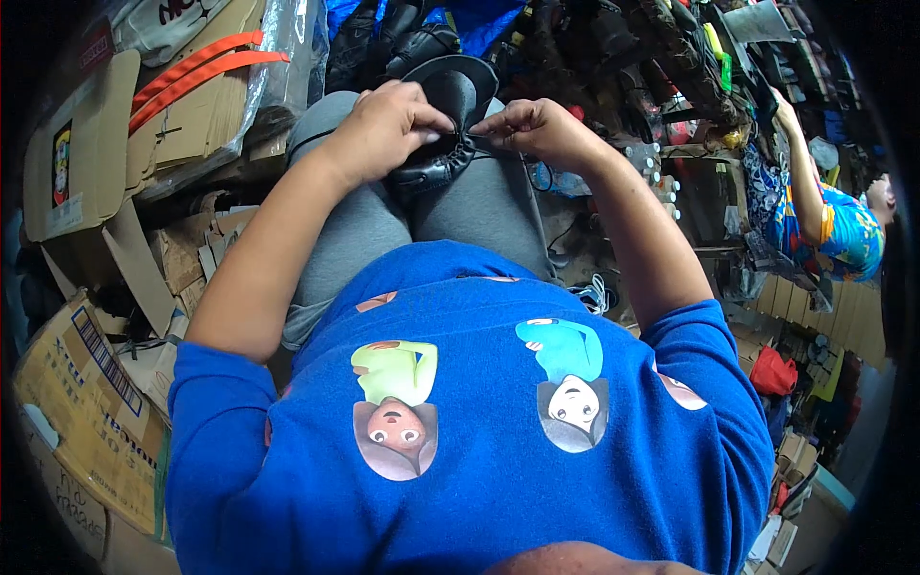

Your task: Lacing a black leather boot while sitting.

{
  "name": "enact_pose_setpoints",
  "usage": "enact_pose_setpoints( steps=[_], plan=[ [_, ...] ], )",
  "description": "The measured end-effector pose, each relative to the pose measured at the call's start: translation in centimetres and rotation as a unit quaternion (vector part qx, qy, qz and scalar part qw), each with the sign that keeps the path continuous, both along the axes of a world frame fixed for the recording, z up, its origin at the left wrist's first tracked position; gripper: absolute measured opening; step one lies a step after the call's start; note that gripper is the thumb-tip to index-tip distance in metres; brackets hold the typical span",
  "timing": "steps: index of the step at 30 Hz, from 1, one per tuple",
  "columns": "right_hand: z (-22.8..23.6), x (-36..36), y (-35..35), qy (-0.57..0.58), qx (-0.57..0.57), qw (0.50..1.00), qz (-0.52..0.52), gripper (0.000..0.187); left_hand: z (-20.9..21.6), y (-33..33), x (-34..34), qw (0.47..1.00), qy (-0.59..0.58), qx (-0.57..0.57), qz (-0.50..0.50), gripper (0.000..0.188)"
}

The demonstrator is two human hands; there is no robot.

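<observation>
A black leather boot (pixel 433 176) rests on my grey-trousered lap, between the thighs, its toe toward me and its wide upper (pixel 458 86) standing open at the far end. My left hand (pixel 395 125) is closed in a pinch at the left side of the boot's lacing. From the other side, my right hand (pixel 539 130) pinches at the same spot, fingertips almost meeting the left ones. Both seem to grip the thin black shoelace, whose dark ends trail over my legs. The fingers partly cover the eyelets.
Flattened cardboard (pixel 192 125) with orange strips (pixel 206 69) lies at the left, above a yellowish carton (pixel 91 412). Black footwear (pixel 388 43) is piled beyond my knees. Small bottles (pixel 652 177) stand right of my right forearm. Another person in a bright blue shirt (pixel 848 225) works at far right.
</observation>
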State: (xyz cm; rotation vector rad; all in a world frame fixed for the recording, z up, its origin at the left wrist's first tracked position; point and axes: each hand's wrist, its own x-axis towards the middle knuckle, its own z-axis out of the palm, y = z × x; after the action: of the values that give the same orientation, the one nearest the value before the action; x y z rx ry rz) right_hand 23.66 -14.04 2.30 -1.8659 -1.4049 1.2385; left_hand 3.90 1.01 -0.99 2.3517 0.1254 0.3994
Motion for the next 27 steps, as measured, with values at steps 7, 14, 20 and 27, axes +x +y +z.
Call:
enact_pose_setpoints(
  steps=[7,14,20,27],
  plan=[
    [-1.1,-1.3,-0.6,0.121,-0.006,0.983,-0.139,0.027,-0.7,-1.2,-0.4,0.937,0.091,-0.319,0.111,0.025],
    [-1.6,-2.1,0.4,0.123,0.037,0.979,-0.155,0.015,-0.9,-1.5,1.3,0.945,0.137,-0.276,0.108,0.013],
    [-1.3,-0.6,0.6,0.034,0.107,0.993,-0.046,0.013,-1.0,-0.3,0.5,0.995,-0.013,-0.017,0.099,0.01],
    [-1.0,-0.3,-1.5,0.183,0.013,0.978,-0.1,0.019,1.6,-0.5,-0.4,0.987,0.119,-0.069,0.084,0.012]
  ],
)
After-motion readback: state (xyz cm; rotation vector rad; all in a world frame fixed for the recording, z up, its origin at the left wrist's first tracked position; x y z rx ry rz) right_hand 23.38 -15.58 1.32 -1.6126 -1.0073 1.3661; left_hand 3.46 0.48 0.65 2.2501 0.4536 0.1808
